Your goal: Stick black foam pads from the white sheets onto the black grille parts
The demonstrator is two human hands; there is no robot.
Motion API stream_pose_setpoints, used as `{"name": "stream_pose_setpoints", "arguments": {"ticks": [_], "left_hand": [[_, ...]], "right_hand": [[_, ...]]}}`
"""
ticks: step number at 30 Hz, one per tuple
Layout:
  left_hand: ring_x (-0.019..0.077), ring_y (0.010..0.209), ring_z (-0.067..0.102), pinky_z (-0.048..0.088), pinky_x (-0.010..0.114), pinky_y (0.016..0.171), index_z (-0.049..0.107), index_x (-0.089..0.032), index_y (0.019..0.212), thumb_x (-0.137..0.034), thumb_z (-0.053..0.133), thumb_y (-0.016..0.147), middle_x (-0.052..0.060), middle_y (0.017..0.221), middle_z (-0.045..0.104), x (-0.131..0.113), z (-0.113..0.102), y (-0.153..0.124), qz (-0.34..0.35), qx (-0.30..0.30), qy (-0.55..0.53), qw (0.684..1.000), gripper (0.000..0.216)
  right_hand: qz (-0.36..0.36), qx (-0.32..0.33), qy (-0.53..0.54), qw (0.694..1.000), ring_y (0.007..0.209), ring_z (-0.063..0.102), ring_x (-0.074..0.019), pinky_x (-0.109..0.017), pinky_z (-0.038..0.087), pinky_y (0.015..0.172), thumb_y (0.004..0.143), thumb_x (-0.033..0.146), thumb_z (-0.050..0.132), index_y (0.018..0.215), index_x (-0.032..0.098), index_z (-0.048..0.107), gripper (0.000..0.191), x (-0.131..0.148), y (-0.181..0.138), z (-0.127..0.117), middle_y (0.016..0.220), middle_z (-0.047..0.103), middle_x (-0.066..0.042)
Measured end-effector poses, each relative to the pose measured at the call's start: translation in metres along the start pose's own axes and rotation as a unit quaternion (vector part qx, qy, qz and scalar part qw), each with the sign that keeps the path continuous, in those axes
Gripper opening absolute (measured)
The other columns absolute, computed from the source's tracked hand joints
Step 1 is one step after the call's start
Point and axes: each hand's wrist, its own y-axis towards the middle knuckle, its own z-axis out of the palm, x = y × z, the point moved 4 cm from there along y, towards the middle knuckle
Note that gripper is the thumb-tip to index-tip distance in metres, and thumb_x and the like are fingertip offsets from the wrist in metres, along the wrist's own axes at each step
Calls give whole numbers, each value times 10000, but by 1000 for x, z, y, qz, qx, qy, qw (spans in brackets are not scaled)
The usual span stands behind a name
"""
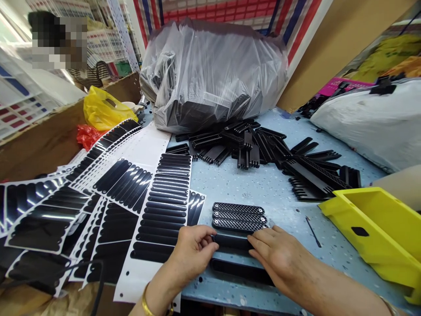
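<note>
A long black strip with a smooth face lies crosswise between my hands. My left hand is closed, thumb and forefinger pinched at the strip's left end. Over the right end, my right hand has its fingers together, gripping it; the fingertips hide that end. Just beyond are several black bars with a crosshatched face, lined up side by side. A second smooth black bar lies nearer the table edge, partly under my right hand. Left of my hands is a white sheet carrying rows of black round-ended stickers.
More sticker sheets overlap at left. A pile of black plastic parts spreads in front of a large clear plastic bag. On the right stand a yellow bin and a white sack. A thin black rod lies near the bin. Someone sits at far left.
</note>
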Motion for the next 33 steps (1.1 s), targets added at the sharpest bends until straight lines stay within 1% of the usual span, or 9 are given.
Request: {"name": "stream_pose_setpoints", "arguments": {"ticks": [6, 10, 14, 20, 25, 30, 33], "left_hand": [[120, 527, 534, 436, 233, 510, 754, -137, 877, -230, 613, 704, -17, 571, 580, 1, 0, -1, 7, -4, -2, 1000, 242], [124, 531, 533, 439, 238, 512, 754, -146, 871, -233, 613, 709, -16, 568, 586, -1, 0, -1, 10, -1, 3, 1000, 231], [124, 533, 539, 440, 237, 514, 751, -137, 868, -231, 613, 705, -12, 574, 590, -1, 0, 0, 6, -1, 1, 1000, 233], [118, 523, 534, 431, 233, 509, 749, -125, 865, -222, 614, 699, -16, 573, 576, 0, 0, 0, 6, -4, -7, 1000, 235], [124, 519, 573, 446, 228, 500, 746, -134, 857, -210, 624, 693, -19, 566, 591, 2, 0, 0, 3, -3, -16, 1000, 218], [138, 490, 616, 457, 217, 458, 736, -118, 913, -285, 606, 741, -10, 533, 608, 6, -1, 1, -29, 18, -41, 999, 272], [134, 461, 610, 438, 200, 422, 732, -116, 890, -343, 602, 763, -5, 505, 606, 5, -2, 2, -45, 23, -41, 998, 291]], "right_hand": [[-4, 6, -23, 1000, 716, 579, -220, -386, 473, 751, 881, 109, 488, 872, 178, 666, 191, 1, 2, 1, 813, 663, -87], [-10, 7, -30, 999, 708, 564, -214, -375, 462, 775, 894, 129, 495, 840, 189, 644, 169, 4, 5, -3, 777, 648, -71], [-19, 18, -31, 999, 697, 553, -206, -357, 448, 760, 900, 122, 491, 806, 196, 615, 172, 8, 9, -8, 762, 630, -56], [-14, 20, -38, 999, 700, 553, -206, -366, 441, 776, 893, 87, 495, 796, 197, 607, 184, 9, 10, -10, 763, 621, -45], [-23, 23, -67, 997, 677, 536, -212, -383, 448, 781, 872, 83, 529, 748, 199, 591, 181, 15, 12, -16, 722, 606, -43], [-11, 28, -73, 997, 651, 541, -206, -383, 462, 787, 836, 64, 549, 724, 196, 595, 179, 20, 18, -22, 696, 591, -43], [2, 32, -60, 998, 630, 541, -195, -367, 460, 762, 830, 61, 561, 704, 190, 590, 183, 19, 20, -23, 686, 585, -38]]}}
